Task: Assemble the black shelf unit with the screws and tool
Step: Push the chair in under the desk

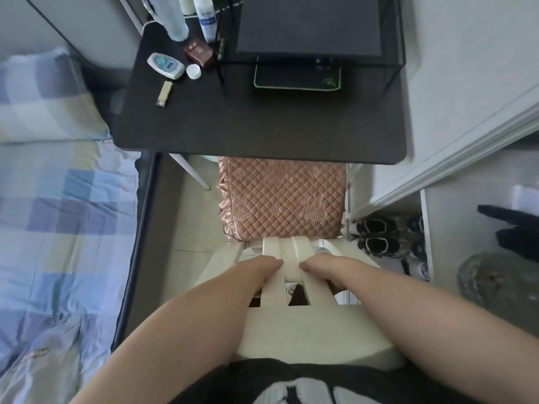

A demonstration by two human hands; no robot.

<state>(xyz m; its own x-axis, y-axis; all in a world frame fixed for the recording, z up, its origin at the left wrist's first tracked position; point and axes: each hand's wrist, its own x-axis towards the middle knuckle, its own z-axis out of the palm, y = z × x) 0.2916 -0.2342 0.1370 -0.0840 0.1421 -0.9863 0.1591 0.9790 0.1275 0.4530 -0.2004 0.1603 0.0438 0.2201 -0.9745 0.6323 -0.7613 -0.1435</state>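
While looking straight down, takes in a checked blue sheet (58, 214) and a pillow (43, 97) at far left. Just beside them, meets a black desk (233, 129) with a clear bottle (172, 16), a white bottle (205, 18), a maroon box (199, 52), a white oval case (165, 65), a white cap (193, 72) and a lighter (165, 93) near its left edge. Further right, finds the black shelf unit (309, 24) upright at the back of that desk, a thin wire frame round a dark panel, above a green-edged mat (297, 78). Below the desk, faces a pink quilted cushion (283, 196) on a cream chair (306, 330). Grips the left back slat with the left hand (259, 271), fingers curled round it, tips hidden. Clamps the right hand (326, 271) round the right slat likewise. Passes dark shoes (376, 237) at far right.
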